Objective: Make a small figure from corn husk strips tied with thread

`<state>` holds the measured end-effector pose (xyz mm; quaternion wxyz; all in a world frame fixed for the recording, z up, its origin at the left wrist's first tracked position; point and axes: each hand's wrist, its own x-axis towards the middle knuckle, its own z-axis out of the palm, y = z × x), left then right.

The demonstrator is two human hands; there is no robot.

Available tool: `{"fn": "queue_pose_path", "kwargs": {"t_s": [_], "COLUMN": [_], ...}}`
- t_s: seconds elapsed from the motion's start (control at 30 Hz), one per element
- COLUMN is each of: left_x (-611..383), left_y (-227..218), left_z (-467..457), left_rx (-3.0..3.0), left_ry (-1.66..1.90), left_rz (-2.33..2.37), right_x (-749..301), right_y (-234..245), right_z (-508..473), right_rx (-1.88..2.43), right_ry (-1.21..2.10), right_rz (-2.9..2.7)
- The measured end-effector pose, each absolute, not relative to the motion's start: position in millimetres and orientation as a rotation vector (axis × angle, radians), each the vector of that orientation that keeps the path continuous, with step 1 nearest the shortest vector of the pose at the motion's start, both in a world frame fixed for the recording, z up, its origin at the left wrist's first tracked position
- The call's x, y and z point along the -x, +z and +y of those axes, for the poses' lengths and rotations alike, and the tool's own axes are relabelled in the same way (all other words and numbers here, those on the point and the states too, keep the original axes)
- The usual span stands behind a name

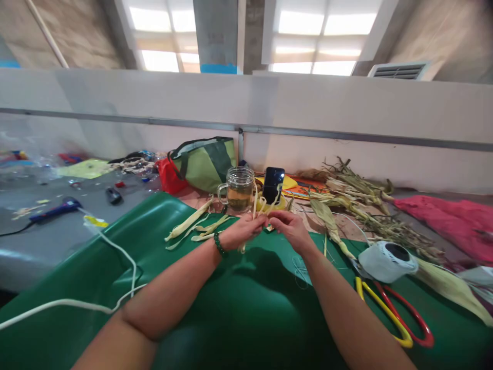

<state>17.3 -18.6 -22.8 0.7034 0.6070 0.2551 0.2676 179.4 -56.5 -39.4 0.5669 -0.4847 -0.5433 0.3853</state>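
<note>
My left hand [247, 229], with a green bead bracelet [219, 244] at its wrist, is closed around a small bunch of pale corn husk strips [263, 202]. The strips curl up above the fingers, and their ends poke out below. Against its fingertips, my right hand [290, 227] is closed in a pinch; what lies between those fingers is too small to make out. Loose corn husks [192, 220] lie just left of the hands. Behind the hands stand a glass mug [239, 191] of yellowish liquid and an upright phone [273, 184]. Thin thread [301, 272] lies below my right hand.
Scissors [402, 313] with yellow and red handles and a spool of white thread [388, 261] lie at right on the green mat [246, 318]. Dried husks [358, 205] spread behind them. A glue gun [57, 209], a white cable [69, 305] and a green bag [208, 163] are leftward.
</note>
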Motion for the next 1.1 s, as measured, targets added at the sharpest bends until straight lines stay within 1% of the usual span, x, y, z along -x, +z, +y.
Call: {"fn": "queue_pose_path", "kwargs": {"t_s": [0.13, 0.23, 0.37, 0.53, 0.7, 0.8, 0.93, 1.1], "left_x": [-16, -13, -12, -17, -18, -18, -17, -16], "left_y": [-21, -16, -14, -23, -28, -27, -26, -25], "left_z": [-23, -24, -21, -16, -16, -17, -17, -15], "left_rx": [-1.554, -1.566, -1.486, -1.452, -1.561, -1.518, -1.428, -1.364], "left_ry": [0.451, 0.394, 0.441, 0.580, 0.573, 0.571, 0.550, 0.569], "left_rz": [0.595, 0.602, 0.584, 0.602, 0.628, 0.606, 0.562, 0.618], "right_x": [-180, -187, -194, -189, -184, -185, -187, -192], "right_y": [-40, -40, -37, -34, -36, -38, -38, -36], "right_z": [-56, -56, -56, -58, -58, -57, -56, -55], "right_rx": [1.086, 1.064, 1.015, 1.019, 1.100, 1.092, 1.088, 1.082], "right_ry": [0.844, 0.821, 0.874, 0.901, 0.872, 0.875, 0.875, 0.807], "right_rz": [-1.229, -1.178, -1.076, -1.059, -1.162, -1.184, -1.139, -1.035]}}
